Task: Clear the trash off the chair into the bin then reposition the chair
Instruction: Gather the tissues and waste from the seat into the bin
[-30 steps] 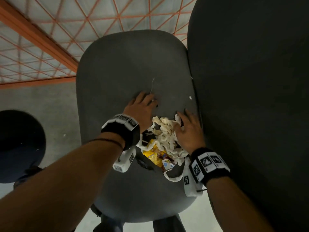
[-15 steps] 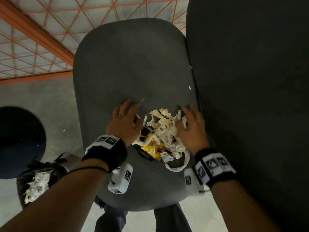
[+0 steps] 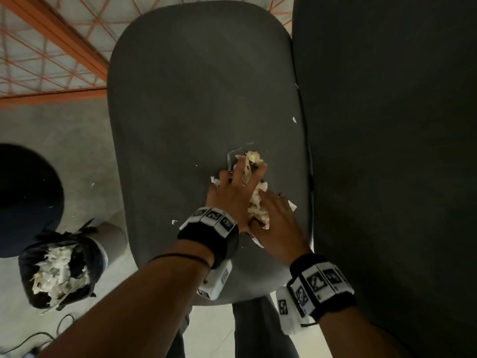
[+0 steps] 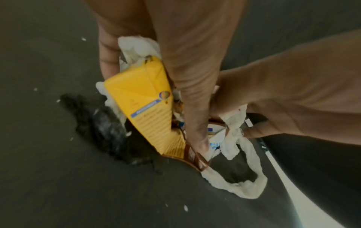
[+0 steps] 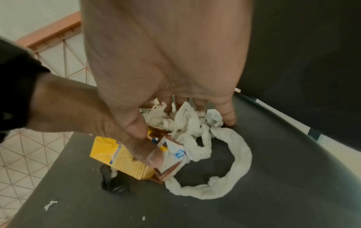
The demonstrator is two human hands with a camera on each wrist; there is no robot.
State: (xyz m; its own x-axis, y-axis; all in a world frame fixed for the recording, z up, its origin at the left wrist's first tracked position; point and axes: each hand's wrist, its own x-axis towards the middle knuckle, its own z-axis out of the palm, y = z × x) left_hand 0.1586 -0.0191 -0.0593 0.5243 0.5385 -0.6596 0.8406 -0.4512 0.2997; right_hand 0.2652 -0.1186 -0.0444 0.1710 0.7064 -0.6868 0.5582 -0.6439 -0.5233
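A pile of trash lies on the grey chair seat, close to the dark backrest. My left hand and right hand squeeze it from both sides. In the left wrist view my fingers grip a yellow carton with white tissue; a black plastic scrap lies beside it. In the right wrist view my thumb presses the carton, my fingers dig into tissue, and a tissue loop trails loose. The black-lined bin, holding white paper, stands on the floor at lower left.
Small white scraps dot the seat. A dark round seat stands left of the bin, a grey cylinder beside it. An orange grid railing runs behind. A cable lies on the floor.
Both hands have drawn together from either side of the spread pile and now bunch it between them. The bin has come into view at lower left.
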